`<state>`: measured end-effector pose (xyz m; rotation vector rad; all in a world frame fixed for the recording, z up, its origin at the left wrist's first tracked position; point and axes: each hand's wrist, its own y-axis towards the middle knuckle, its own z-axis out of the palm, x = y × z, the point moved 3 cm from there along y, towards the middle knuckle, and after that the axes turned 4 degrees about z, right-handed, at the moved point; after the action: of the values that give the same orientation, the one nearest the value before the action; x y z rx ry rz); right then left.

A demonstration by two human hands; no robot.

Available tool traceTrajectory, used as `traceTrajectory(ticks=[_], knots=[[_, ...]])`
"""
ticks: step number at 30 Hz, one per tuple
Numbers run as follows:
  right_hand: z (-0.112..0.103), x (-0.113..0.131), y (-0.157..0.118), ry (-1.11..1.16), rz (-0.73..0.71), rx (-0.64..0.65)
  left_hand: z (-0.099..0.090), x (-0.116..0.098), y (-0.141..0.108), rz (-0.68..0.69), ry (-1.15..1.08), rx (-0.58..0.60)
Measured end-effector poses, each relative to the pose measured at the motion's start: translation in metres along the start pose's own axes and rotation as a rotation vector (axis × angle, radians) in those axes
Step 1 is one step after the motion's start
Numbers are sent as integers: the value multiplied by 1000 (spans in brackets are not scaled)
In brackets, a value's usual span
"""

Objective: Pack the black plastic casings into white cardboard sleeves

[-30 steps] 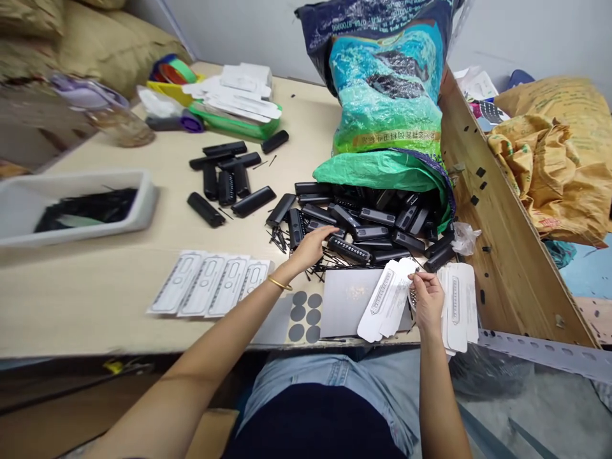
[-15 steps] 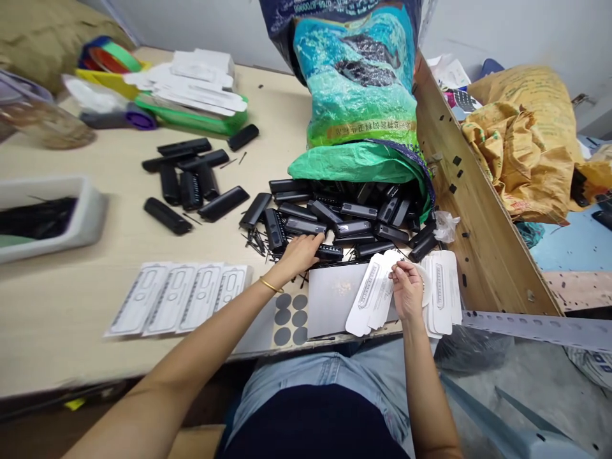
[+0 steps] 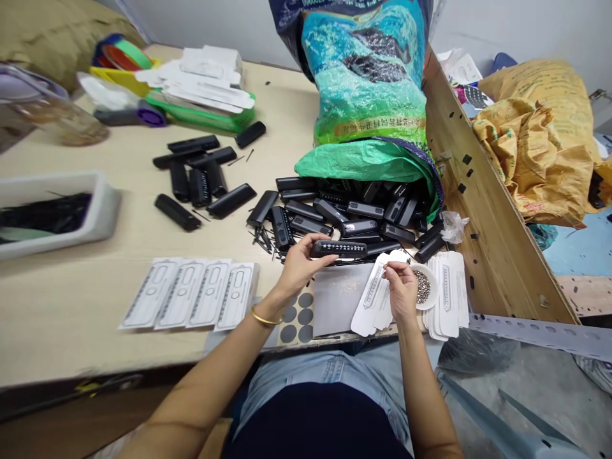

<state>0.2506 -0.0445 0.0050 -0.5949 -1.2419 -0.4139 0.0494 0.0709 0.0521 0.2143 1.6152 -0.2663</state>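
Observation:
My left hand (image 3: 299,268) grips one end of a long black plastic case (image 3: 342,248) between thumb and fingers. A row of small white marks runs along the upper face of this case. My right hand (image 3: 402,290) is pinched closed over white printed cards (image 3: 367,309); whatever sits between its fingertips is too small to make out. Beside it stands a small white bowl (image 3: 434,294) of tiny shiny metal pieces. Under both hands lies a grey sheet (image 3: 327,315) with a few tiny pale bits on it. Behind them, more black cases (image 3: 361,227) spill from a green-lined sack (image 3: 368,159).
More white cards (image 3: 449,299) are stacked to the right, against a wooden side board (image 3: 502,210). Grey round stickers (image 3: 305,317) and several printed white packs (image 3: 236,293) lie leftward. A white bin (image 3: 108,204) and a green tray (image 3: 205,118) stand farther off.
My left hand has picked a black case from the pile and brought it toward me. My right hand has shifted slightly left, uncovering the bowl's metal pieces. The camera view has shifted slightly.

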Motion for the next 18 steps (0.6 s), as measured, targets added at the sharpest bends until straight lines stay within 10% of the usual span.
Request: traceTrajectory(ticks=[6, 18], knots=[[21, 2, -21, -206, -157, 17, 42, 20, -13, -497, -1009, -73], [30, 13, -38, -533, -486, -7, 54, 33, -21, -576, -1111, -32]])
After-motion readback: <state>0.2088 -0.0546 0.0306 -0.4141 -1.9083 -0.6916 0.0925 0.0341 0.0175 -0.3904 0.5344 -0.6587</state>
